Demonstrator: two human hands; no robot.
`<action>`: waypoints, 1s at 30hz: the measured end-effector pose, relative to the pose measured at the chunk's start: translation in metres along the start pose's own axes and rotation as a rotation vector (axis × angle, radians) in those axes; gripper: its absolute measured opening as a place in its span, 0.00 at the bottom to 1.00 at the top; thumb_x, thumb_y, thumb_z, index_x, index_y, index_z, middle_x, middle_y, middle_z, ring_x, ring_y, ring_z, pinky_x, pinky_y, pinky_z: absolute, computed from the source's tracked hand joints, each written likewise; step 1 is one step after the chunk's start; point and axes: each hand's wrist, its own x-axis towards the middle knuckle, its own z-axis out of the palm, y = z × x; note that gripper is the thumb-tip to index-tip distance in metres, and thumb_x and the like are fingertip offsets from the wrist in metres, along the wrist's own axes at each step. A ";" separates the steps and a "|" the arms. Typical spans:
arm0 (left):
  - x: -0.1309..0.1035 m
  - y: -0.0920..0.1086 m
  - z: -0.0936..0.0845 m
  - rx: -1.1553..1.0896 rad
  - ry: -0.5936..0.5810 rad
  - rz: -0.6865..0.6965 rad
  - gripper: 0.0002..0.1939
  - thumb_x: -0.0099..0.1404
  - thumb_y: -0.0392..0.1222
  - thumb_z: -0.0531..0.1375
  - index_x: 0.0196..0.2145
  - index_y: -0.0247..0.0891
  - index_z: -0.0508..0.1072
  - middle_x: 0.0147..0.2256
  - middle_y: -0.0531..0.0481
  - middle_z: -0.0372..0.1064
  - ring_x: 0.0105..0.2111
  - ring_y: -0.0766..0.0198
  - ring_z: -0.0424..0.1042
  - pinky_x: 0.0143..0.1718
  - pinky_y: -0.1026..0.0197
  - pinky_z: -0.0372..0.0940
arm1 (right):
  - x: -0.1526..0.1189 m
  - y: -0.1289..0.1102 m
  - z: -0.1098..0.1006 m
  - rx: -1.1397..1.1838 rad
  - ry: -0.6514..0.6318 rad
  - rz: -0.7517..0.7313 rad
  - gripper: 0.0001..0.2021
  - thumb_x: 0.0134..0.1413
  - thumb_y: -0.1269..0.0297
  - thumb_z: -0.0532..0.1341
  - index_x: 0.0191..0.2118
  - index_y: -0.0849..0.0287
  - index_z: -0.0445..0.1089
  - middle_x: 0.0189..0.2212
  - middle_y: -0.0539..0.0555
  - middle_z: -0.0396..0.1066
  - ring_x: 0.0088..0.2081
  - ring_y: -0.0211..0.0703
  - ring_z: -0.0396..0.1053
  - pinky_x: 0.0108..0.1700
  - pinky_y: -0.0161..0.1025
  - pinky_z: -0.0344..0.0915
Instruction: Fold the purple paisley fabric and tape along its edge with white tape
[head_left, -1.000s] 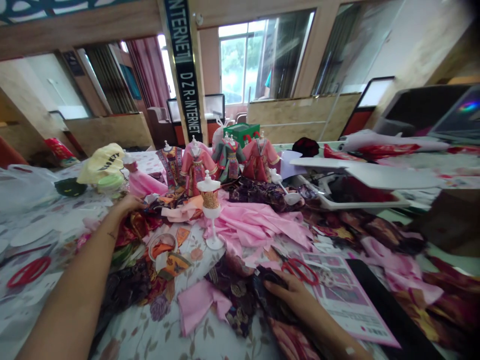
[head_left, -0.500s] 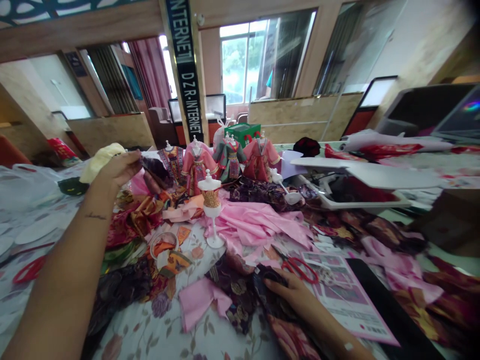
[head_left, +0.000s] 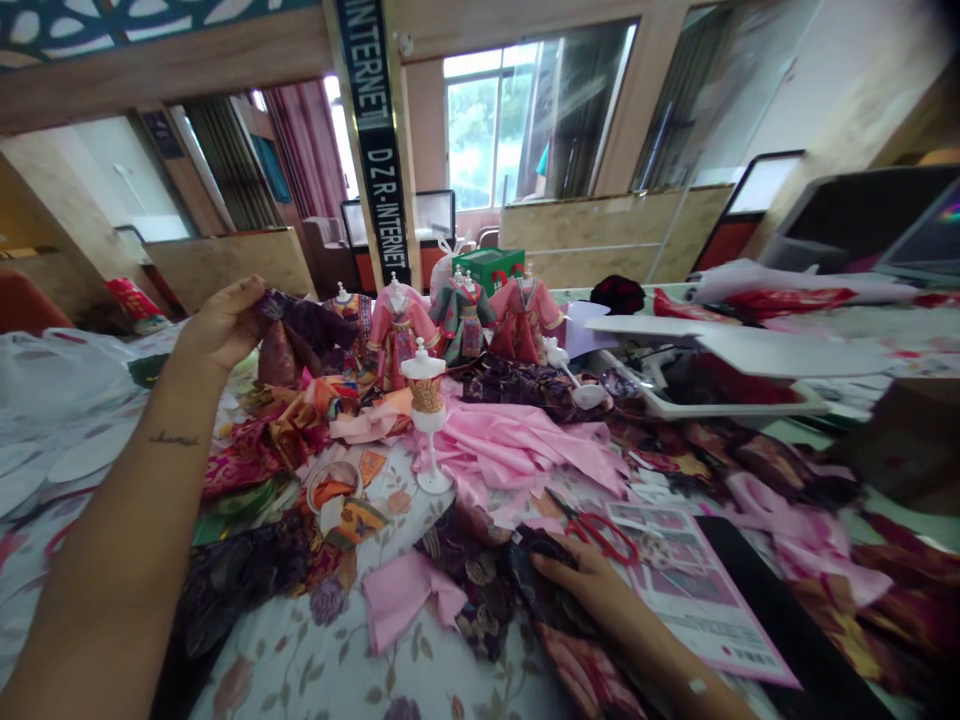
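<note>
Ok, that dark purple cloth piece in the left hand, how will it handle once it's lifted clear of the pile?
Probably floppy: the dark purple cloth already droops in folds below the left hand pinching its top. It looks thin, so likely light. Its lower end hangs by the orange scraps, so it may drag or snag them.

- A dark vertical banner (head_left: 375,140) on the far wooden pillar, left of the window, reads "INTERNET" at its top and "DZR-INTERNET" lower down, in white capitals.
- The pink printed sheet (head_left: 694,595) near right carries print too small to read.
</note>
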 end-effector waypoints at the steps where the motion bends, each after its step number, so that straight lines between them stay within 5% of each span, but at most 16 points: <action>1: -0.001 0.000 -0.001 0.034 -0.025 -0.014 0.07 0.64 0.28 0.55 0.29 0.33 0.69 0.22 0.57 0.68 0.22 0.74 0.64 0.27 0.70 0.62 | 0.000 0.000 0.000 0.008 0.009 0.003 0.18 0.39 0.51 0.67 0.34 0.61 0.74 0.26 0.50 0.70 0.28 0.39 0.65 0.31 0.36 0.61; 4: -0.006 -0.004 -0.008 0.188 -0.113 -0.091 0.03 0.59 0.27 0.59 0.31 0.30 0.71 0.24 0.55 0.69 0.24 0.72 0.66 0.26 0.69 0.63 | 0.000 -0.001 0.001 0.042 0.000 0.012 0.17 0.38 0.52 0.68 0.32 0.60 0.74 0.26 0.49 0.70 0.27 0.37 0.65 0.30 0.34 0.60; 8: -0.014 -0.014 -0.019 0.389 -0.158 -0.176 0.10 0.49 0.27 0.67 0.31 0.23 0.72 0.26 0.50 0.71 0.25 0.68 0.68 0.24 0.68 0.64 | 0.000 0.000 0.001 0.060 0.001 0.016 0.17 0.39 0.53 0.68 0.32 0.61 0.73 0.24 0.49 0.70 0.26 0.36 0.64 0.29 0.34 0.60; 15: -0.012 -0.019 -0.015 0.402 0.047 0.038 0.03 0.64 0.32 0.55 0.36 0.32 0.67 0.29 0.57 0.68 0.30 0.74 0.67 0.37 0.67 0.65 | -0.008 -0.008 0.005 0.229 -0.011 0.102 0.16 0.39 0.55 0.69 0.33 0.61 0.73 0.25 0.49 0.71 0.26 0.36 0.67 0.30 0.34 0.62; 23: -0.027 -0.052 -0.023 0.872 0.143 -0.011 0.11 0.51 0.40 0.63 0.31 0.29 0.70 0.25 0.56 0.66 0.35 0.62 0.65 0.45 0.57 0.60 | -0.019 -0.018 0.007 0.300 -0.084 0.071 0.16 0.39 0.56 0.69 0.34 0.61 0.73 0.25 0.50 0.72 0.27 0.38 0.69 0.33 0.35 0.63; 28: -0.060 -0.051 -0.008 1.087 0.064 -0.019 0.13 0.51 0.43 0.62 0.34 0.31 0.73 0.32 0.49 0.71 0.45 0.52 0.63 0.48 0.55 0.55 | -0.028 -0.026 0.010 0.312 -0.153 0.009 0.14 0.42 0.56 0.68 0.33 0.60 0.74 0.25 0.50 0.71 0.27 0.36 0.67 0.34 0.34 0.62; 30: -0.092 -0.044 0.020 1.066 -0.172 -0.075 0.18 0.57 0.49 0.59 0.40 0.33 0.73 0.35 0.48 0.72 0.38 0.56 0.67 0.42 0.58 0.59 | -0.030 -0.031 0.012 0.282 -0.196 -0.019 0.13 0.42 0.56 0.68 0.30 0.61 0.73 0.24 0.49 0.69 0.26 0.34 0.65 0.31 0.32 0.59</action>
